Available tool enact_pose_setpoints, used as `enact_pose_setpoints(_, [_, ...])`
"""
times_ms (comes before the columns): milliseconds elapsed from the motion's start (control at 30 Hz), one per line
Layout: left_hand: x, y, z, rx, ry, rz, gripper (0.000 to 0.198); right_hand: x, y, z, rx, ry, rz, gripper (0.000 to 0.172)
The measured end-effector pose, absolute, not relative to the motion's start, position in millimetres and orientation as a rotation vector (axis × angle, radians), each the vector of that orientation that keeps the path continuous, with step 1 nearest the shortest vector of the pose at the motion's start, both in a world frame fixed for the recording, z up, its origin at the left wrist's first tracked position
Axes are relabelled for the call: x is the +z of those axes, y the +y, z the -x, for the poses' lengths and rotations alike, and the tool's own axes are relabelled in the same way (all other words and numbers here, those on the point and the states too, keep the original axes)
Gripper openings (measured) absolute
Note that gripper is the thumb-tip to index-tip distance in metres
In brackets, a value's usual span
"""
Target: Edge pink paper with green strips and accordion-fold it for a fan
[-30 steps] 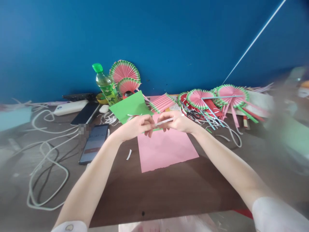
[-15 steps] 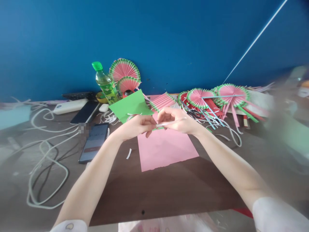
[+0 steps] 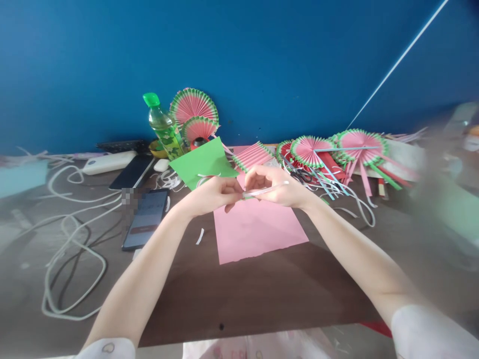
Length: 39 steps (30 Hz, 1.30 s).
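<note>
My left hand [image 3: 219, 194] and my right hand [image 3: 279, 187] meet above a pink sheet of paper [image 3: 262, 232] lying on the table. Both have their fingers closed on a narrow whitish paper strip [image 3: 266, 190], whose end runs rightward across my right hand. A little green shows just under the strip between the hands; what it belongs to is mostly covered by fingers. Behind my left hand lies a green sheet of paper [image 3: 205, 162]. Beyond my right hand is a pleated pink paper piece [image 3: 254, 157] with green edges.
Pleated paper fans [image 3: 194, 107] lean on the blue wall beside a green-capped bottle [image 3: 164, 129]. More fans [image 3: 361, 144], scissors [image 3: 301, 174] and strips lie at the right. Phones [image 3: 147, 219] and a looped white cable [image 3: 105, 269] lie left. A white scrap [image 3: 200, 236] sits nearer.
Both hands stay in nearly the same place, fingers closed on the strip. The strip's right part looks slightly more tilted upward. Nothing else has visibly moved.
</note>
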<state>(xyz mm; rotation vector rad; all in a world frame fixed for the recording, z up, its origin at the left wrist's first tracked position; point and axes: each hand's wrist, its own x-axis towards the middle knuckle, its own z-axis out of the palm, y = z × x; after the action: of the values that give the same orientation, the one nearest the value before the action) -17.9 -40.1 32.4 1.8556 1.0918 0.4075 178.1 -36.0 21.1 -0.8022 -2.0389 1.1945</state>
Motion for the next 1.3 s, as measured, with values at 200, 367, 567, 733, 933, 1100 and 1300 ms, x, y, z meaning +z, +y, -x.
enact_pose_setpoints(200, [30.6, -39.5, 18.9, 0.407, 1.081, -1.844, 0.009, 21.2, -36.1, -178.7, 1.164, -2.067, 0.813, 0.013])
enact_pose_setpoints(367, [29.8, -39.4, 18.7, 0.406, 1.077, -1.851, 0.009, 23.5, -36.8, -178.7, 1.197, -2.062, 0.816, 0.015])
enact_pose_setpoints(567, [31.2, -40.0, 18.2, 0.410, 1.081, -1.846, 0.009, 22.2, -36.4, -178.5, 1.221, -2.051, 0.799, 0.015])
enact_pose_setpoints(733, [32.5, -40.7, 17.8, 0.409, 1.073, -1.848, 0.008, 20.4, -35.2, -178.5, 1.218, -2.052, 0.758, 0.015])
enact_pose_setpoints(933, [31.4, -40.2, 17.8, 0.419, 1.037, -1.834, 0.005, 21.9, -36.0, -179.1, 1.228, -2.060, 0.787, 0.016])
enact_pose_setpoints(1100, [30.9, -39.7, 17.6, 0.428, 1.010, -1.822, 0.005, 21.6, -36.1, -179.2, 1.220, -2.069, 0.780, 0.014])
enact_pose_setpoints(1300, [29.3, -38.7, 18.0, 0.429, 0.995, -1.845, 0.005, 21.3, -36.2, -178.8, 1.235, -2.059, 0.769, 0.011])
